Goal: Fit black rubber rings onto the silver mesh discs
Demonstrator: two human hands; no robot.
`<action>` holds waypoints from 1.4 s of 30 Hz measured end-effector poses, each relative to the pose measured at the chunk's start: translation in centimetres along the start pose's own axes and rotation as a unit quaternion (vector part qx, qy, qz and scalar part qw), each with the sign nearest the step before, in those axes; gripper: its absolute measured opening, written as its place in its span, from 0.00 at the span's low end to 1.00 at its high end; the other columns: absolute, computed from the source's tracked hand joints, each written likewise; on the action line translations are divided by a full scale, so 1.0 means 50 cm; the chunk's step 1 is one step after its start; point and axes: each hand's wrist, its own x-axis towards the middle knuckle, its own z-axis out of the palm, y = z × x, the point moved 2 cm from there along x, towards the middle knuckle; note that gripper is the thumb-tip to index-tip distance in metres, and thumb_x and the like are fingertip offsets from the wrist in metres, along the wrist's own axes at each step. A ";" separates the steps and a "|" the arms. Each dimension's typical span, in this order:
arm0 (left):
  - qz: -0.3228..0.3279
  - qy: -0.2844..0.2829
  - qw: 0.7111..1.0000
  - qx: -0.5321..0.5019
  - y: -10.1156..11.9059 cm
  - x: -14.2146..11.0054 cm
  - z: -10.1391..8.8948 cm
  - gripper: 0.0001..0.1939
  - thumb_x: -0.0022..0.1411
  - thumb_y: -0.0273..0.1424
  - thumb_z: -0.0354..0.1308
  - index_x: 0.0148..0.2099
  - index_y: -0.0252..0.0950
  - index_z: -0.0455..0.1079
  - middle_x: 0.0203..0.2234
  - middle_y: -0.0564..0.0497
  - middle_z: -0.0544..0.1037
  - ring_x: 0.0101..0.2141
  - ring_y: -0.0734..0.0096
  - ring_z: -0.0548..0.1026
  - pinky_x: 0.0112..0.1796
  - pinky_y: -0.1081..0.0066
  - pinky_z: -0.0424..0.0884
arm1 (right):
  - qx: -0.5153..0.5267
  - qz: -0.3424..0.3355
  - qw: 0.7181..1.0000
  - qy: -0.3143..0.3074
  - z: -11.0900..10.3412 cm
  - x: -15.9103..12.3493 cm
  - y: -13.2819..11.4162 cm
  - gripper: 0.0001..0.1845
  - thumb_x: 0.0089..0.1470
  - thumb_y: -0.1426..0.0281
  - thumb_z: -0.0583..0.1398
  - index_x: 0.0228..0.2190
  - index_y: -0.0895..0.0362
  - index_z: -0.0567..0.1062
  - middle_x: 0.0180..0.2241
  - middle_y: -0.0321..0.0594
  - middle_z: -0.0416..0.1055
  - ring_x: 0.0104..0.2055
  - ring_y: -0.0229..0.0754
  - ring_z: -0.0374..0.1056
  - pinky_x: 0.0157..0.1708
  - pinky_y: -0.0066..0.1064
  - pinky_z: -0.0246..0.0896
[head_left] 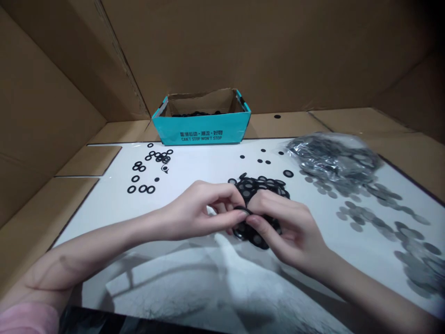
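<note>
My left hand point(208, 206) and my right hand point(290, 227) meet in front of me, thumbs and fingers closed on a black ring-shaped disc point(242, 210). It is seen nearly edge-on, and the fingertips hide part of it. Right behind and beneath the hands lies a heap of black discs with grey centres point(259, 239). One such black-rimmed disc point(288, 174) lies apart, beyond the heap's right side.
A turquoise box point(201, 130) with black pieces inside stands at the back. Loose black rings point(143, 189) lie at left, small black dots point(260, 161) behind the heap. To the right are a clear plastic bag point(333, 157) and scattered grey translucent discs point(361, 215). Cardboard walls point(260, 55) surround the table.
</note>
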 end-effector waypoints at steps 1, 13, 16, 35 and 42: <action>-0.003 0.000 1.000 -0.023 -0.001 0.000 0.001 0.05 0.63 0.29 0.56 0.36 0.32 0.66 0.23 0.55 0.74 0.25 0.79 0.74 0.28 0.80 0.68 | 0.008 0.002 1.000 0.010 0.001 -0.001 -0.001 0.09 0.58 0.78 0.55 0.27 0.56 0.69 0.22 0.36 0.66 0.26 0.35 0.61 0.26 0.29 0.57; -0.055 -0.043 0.997 0.034 0.000 -0.004 -0.018 0.04 0.57 0.26 0.60 0.33 0.31 0.69 0.21 0.57 0.69 0.24 0.81 0.67 0.28 0.79 0.65 | -0.015 -0.024 0.999 -0.033 0.005 -0.004 -0.005 0.06 0.57 0.78 0.57 0.30 0.57 0.70 0.26 0.39 0.70 0.30 0.38 0.64 0.31 0.34 0.55; -0.029 -0.030 0.998 0.042 0.004 -0.003 -0.013 0.04 0.60 0.27 0.58 0.34 0.31 0.68 0.21 0.56 0.70 0.24 0.81 0.68 0.27 0.80 0.66 | -0.014 -0.023 0.999 -0.030 0.001 -0.001 -0.002 0.06 0.58 0.78 0.56 0.31 0.57 0.69 0.25 0.38 0.68 0.29 0.37 0.62 0.30 0.33 0.55; -0.007 -0.030 0.999 0.037 0.008 -0.003 -0.015 0.02 0.59 0.25 0.59 0.34 0.29 0.71 0.21 0.57 0.69 0.24 0.84 0.67 0.28 0.82 0.65 | -0.004 -0.019 1.000 -0.020 0.003 -0.005 -0.003 0.04 0.57 0.77 0.57 0.32 0.57 0.70 0.27 0.38 0.70 0.31 0.38 0.63 0.31 0.34 0.55; 0.020 -0.036 0.996 0.078 0.014 -0.004 -0.015 0.04 0.62 0.26 0.56 0.34 0.30 0.68 0.21 0.57 0.69 0.23 0.83 0.66 0.25 0.83 0.63 | -0.019 -0.024 0.999 0.017 0.006 -0.009 -0.002 0.08 0.56 0.81 0.57 0.33 0.56 0.69 0.27 0.35 0.68 0.30 0.35 0.63 0.30 0.32 0.55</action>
